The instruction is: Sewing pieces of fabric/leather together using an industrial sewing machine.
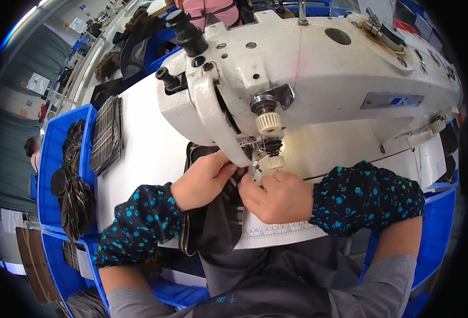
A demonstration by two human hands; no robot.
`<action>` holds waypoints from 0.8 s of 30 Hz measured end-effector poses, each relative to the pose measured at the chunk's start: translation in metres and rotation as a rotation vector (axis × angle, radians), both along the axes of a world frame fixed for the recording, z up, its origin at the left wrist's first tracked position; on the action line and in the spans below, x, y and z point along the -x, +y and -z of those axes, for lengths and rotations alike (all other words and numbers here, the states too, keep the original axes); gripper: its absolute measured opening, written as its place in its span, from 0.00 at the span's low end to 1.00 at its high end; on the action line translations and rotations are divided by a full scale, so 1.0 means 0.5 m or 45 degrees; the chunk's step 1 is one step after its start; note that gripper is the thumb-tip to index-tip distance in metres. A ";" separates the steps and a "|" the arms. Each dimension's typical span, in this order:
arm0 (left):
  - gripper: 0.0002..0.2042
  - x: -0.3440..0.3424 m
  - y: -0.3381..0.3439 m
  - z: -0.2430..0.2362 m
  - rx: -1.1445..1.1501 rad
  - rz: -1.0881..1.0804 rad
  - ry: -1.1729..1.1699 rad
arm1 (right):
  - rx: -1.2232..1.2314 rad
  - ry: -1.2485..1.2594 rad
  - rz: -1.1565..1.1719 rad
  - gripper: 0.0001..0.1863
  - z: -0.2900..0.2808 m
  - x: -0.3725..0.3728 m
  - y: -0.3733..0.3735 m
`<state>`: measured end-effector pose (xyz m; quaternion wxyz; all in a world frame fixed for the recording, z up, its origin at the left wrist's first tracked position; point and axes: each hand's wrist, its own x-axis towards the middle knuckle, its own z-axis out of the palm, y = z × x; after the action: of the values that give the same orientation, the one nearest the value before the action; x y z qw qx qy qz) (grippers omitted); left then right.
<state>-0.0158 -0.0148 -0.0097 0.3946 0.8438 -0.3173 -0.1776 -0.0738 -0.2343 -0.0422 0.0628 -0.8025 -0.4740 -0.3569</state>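
Note:
A dark fabric piece with a zipper (218,225) lies under the head of a white sewing machine (324,69), and its near end hangs over the table's front edge. My left hand (204,177) is closed on the fabric, just left of the presser foot area, its fingertips partly behind the machine's white lever cover. My right hand (279,199) is curled, thumb and forefinger pinching the fabric's right edge close to the needle. The machine's front parts hide the needle and the seam itself. Both forearms wear dark sleeve covers with blue spots.
Left of the white table (138,138) stands a blue bin (46,175) of dark fabric pieces, beside a stack of plaid pieces (107,135). A printed ruler strip (281,231) runs along the front edge. Another blue bin (438,238) sits at right. A person in pink (212,10) is beyond the machine.

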 end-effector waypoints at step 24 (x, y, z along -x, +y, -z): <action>0.08 0.084 -0.069 -0.033 -0.549 -0.040 -0.721 | 0.304 0.127 -0.036 0.12 -0.008 0.057 -0.004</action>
<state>-0.0576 -0.0493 0.0070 0.1065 0.9283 -0.3563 0.0065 -0.1023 -0.2363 -0.0381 -0.0048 -0.8141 -0.5208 -0.2567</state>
